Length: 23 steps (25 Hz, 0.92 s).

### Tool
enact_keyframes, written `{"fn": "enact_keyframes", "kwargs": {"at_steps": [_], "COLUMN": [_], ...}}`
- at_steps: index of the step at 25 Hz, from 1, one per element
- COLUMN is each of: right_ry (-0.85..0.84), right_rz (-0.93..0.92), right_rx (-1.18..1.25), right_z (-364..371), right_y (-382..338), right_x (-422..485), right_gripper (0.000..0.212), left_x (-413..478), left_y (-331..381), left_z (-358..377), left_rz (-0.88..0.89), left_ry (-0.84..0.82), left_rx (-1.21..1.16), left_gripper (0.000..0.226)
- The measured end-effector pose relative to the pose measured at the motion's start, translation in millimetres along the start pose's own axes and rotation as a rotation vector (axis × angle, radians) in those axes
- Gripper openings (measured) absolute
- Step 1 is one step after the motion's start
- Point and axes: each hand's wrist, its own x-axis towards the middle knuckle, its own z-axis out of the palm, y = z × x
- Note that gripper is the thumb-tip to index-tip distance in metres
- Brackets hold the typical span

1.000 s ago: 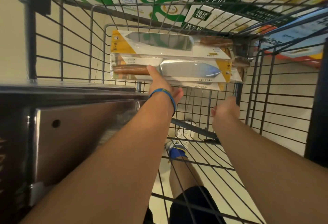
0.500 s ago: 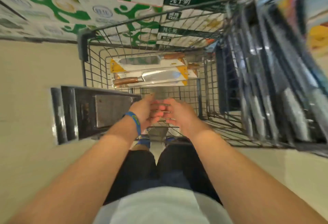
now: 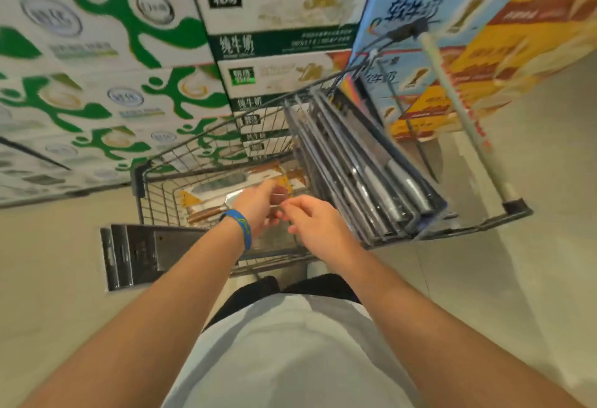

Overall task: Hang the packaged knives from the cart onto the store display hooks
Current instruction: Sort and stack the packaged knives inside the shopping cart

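Observation:
Several packaged knives [image 3: 217, 193] with yellow card corners and wooden handles lie flat in the wire cart [image 3: 144, 171]. My left hand [image 3: 258, 208], with a blue wristband, and my right hand [image 3: 312, 221] meet above the cart's near end, fingers curled toward each other. Thin pale lines show between the fingertips; blur hides whether they hold anything. To the right, a row of dark knife packs [image 3: 361, 168] hangs edge-on on the display rack [image 3: 478, 225].
Stacked milk cartons [image 3: 122, 52] fill the wall behind the cart. A white pole [image 3: 458, 110] slants down at the rack's right end. A dark metal plate [image 3: 135, 255] juts out left of the cart. Pale floor [image 3: 517, 294] lies on both sides.
My left hand has left the pack in the cart and drawn back, and both hands have come together. The view has pulled up and swung right, so the rack of hanging knives shows.

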Motion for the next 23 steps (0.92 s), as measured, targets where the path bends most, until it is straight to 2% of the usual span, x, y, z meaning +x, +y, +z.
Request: {"fn": "enact_keyframes", "kwargs": {"at_steps": [5,9,11,14,16,18,23], "right_ry": [0.094,0.374,0.321,0.031,-0.069,-0.047,0.129], "right_rz": [-0.188,-0.339,-0.305,-0.118,-0.040,-0.016,-0.125], "right_rx": [-0.276,-0.527,-0.608,-0.844,-0.980,-1.089,-1.201], "right_z": [-78.9,-122.8,-133.8,-118.2,-96.4,-78.4,-65.1], "right_y": [-7.1,-28.5,-41.0,-47.8,-40.6,-25.9,-15.1], "right_x": [-8.3,16.6,47.8,97.9,120.4,137.0,162.8], "right_gripper": [0.023,0.025,0.028,0.033,0.041,0.049,0.047], "left_x": [-15.3,-11.7,-6.7,-3.4,-6.9,-13.5,-27.0], "left_y": [18.0,17.1,13.4,13.6,13.5,9.7,0.2], "left_z": [60.5,79.8,84.0,85.9,84.4,80.2,62.2], "left_rz": [0.066,0.127,0.091,0.054,0.044,0.030,0.038], "left_ry": [0.019,0.141,0.122,0.091,0.068,0.020,-0.013], "left_rx": [0.003,-0.007,0.012,-0.019,-0.045,-0.044,0.122], "left_gripper": [0.023,0.018,0.020,0.031,0.031,0.029,0.030]}}
